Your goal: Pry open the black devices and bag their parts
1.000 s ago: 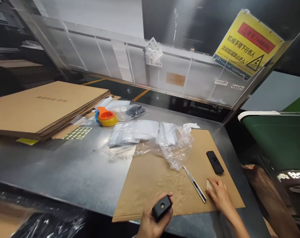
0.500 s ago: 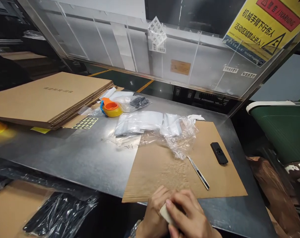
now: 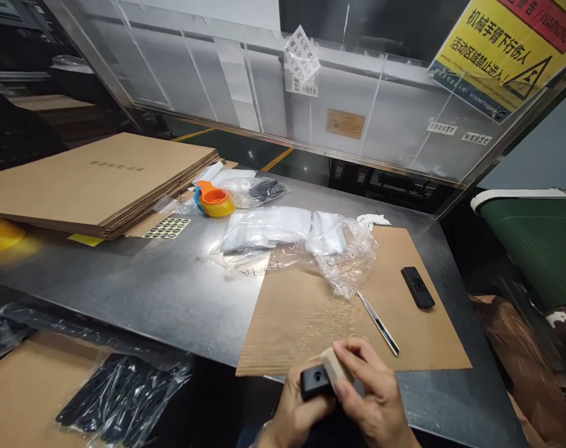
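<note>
At the bottom centre, over the near edge of the bench, my left hand [image 3: 294,404] grips a small black rectangular part [image 3: 314,381] with a round hole on its end. My right hand [image 3: 373,392] pinches a beige block [image 3: 335,367], perhaps a sanding or cleaning pad, and presses it against the black part's right side. A similar black part [image 3: 418,287] lies on the cardboard sheet [image 3: 283,336] to the right. Between it and my hands rests a utility knife [image 3: 378,323], touching nothing else but the sheet.
Clear plastic bags with white packets [image 3: 273,230] lie mid-bench. Behind them are orange and yellow tape holders [image 3: 217,204] and a bagged black item [image 3: 268,188]. Stacked cardboard [image 3: 124,180] and a sticker sheet [image 3: 168,229] stand left. Bagged black parts [image 3: 119,398] sit lower left.
My hands have shifted apart and turned, bringing the black part into sight. The beige block has moved up and right, now against the part's side. The view has shifted slightly.
</note>
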Available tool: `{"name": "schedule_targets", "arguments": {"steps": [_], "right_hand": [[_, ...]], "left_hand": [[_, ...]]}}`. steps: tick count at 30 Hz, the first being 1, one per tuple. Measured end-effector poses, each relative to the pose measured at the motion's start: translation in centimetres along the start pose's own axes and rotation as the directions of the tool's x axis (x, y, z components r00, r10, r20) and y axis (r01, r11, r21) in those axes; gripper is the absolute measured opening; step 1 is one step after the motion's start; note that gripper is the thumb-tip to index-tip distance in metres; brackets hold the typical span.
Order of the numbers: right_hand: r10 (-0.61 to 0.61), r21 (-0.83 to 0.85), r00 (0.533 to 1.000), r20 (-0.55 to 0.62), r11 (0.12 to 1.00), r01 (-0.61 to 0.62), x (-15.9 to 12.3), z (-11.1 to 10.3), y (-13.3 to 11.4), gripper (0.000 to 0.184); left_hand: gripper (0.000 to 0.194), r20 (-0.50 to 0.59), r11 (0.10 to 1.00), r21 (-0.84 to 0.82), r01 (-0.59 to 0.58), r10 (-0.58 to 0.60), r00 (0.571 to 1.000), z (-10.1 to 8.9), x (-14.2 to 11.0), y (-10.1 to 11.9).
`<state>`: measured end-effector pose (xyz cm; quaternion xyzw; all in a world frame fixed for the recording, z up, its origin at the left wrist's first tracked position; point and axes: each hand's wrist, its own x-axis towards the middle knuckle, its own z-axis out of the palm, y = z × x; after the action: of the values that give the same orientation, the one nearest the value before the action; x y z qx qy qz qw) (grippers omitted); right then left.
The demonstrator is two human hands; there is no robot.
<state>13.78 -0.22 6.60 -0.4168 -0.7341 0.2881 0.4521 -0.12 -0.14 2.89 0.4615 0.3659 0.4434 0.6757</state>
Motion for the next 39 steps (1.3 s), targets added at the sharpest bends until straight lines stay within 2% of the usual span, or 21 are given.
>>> {"name": "schedule_targets", "arguments": {"steps": [2, 4, 6, 9, 11, 14, 16, 19, 22, 24, 27, 30, 33, 35, 36, 39], "right_hand": [[0.161, 0.114, 0.984, -0.073, 0.982, -0.152, -0.6, 0.7, 1.0, 0.034], [0.275, 0.176, 0.956, -0.098, 0.951, -0.256, -1.4, 1.5, 1.9, 0.031], [0.328, 0.187, 0.942, -0.072, 0.932, -0.31, -2.6, 2.3, 2.7, 0.031], [0.351, 0.191, 0.931, -0.097, 0.925, -0.329, -5.0, 2.9, 3.7, 0.031], [0.366, 0.198, 0.922, -0.124, 0.92, -0.338, -6.8, 2.8, 4.4, 0.032], [0.404, 0.177, 0.905, -0.134, 0.908, -0.38, -8.2, 1.5, 4.9, 0.033], [0.387, 0.12, 0.901, -0.198, 0.921, -0.37, -7.7, 0.3, 4.7, 0.031], [0.223, -0.036, 0.942, -0.251, 0.97, -0.24, -5.1, -1.0, 3.5, 0.034], [0.014, -0.195, 0.991, -0.135, 0.98, -0.04, -1.9, -0.7, 2.1, 0.038], [-0.076, -0.246, 0.997, -0.026, 0.967, 0.068, -0.5, 0.0, 1.2, 0.037], [-0.13, -0.259, 0.986, 0.106, 0.954, 0.154, 0.1, 0.6, 0.3, 0.039], [-0.191, -0.241, 0.959, 0.207, 0.94, 0.24, -0.1, 0.1, 0.5, 0.043], [-0.215, -0.224, 0.947, 0.239, 0.936, 0.27, 0.1, -0.7, 1.5, 0.045], [-0.161, -0.245, 0.969, 0.188, 0.948, 0.205, 0.4, -1.0, 2.0, 0.041], [-0.127, -0.261, 0.978, 0.163, 0.951, 0.167, 0.5, -1.0, 2.1, 0.038], [-0.06, -0.358, 0.983, 0.174, 0.926, 0.12, 0.5, -0.1, 1.3, 0.032]], "left_hand": [[0.045, -0.089, 0.962, -0.259, 0.091, -0.118, 0.989, 0.2, 0.1, 0.0], [0.068, -0.148, 0.864, -0.495, 0.094, -0.19, 0.97, 0.3, 0.4, -0.2], [0.076, -0.135, 0.744, -0.662, 0.09, -0.237, 0.962, 0.0, 0.8, -0.3], [0.08, -0.066, 0.599, -0.788, 0.142, -0.312, 0.948, -0.9, 1.7, -0.1], [0.076, -0.04, 0.562, -0.807, 0.184, -0.364, 0.931, -1.6, 2.3, 0.3], [0.06, -0.031, 0.563, -0.8, 0.209, -0.386, 0.922, -2.1, 2.6, 0.8], [0.056, 0.007, 0.569, -0.788, 0.235, -0.374, 0.927, -1.9, 2.5, 0.9], [0.061, 0.074, 0.595, -0.743, 0.306, -0.382, 0.921, -0.8, 2.0, 0.5], [0.065, 0.142, 0.634, -0.662, 0.4, -0.419, 0.897, 0.2, 1.5, -0.1], [0.064, 0.17, 0.633, -0.628, 0.452, -0.455, 0.874, 0.5, 1.3, -0.1], [0.056, 0.175, 0.595, -0.641, 0.485, -0.502, 0.847, 0.3, 0.9, 0.1], [0.05, 0.24, 0.564, -0.633, 0.53, -0.508, 0.827, 0.1, 0.7, -0.4], [0.066, 0.321, 0.55, -0.56, 0.62, -0.545, 0.774, 0.1, 0.7, -1.6], [0.072, 0.285, 0.56, -0.536, 0.632, -0.584, 0.76, 0.3, 0.6, -2.1], [0.069, 0.244, 0.569, -0.548, 0.613, -0.592, 0.768, 0.3, 0.6, -2.2], [0.033, 0.068, 0.625, -0.64, 0.448, -0.534, 0.843, 0.2, 0.7, -1.6]]}}
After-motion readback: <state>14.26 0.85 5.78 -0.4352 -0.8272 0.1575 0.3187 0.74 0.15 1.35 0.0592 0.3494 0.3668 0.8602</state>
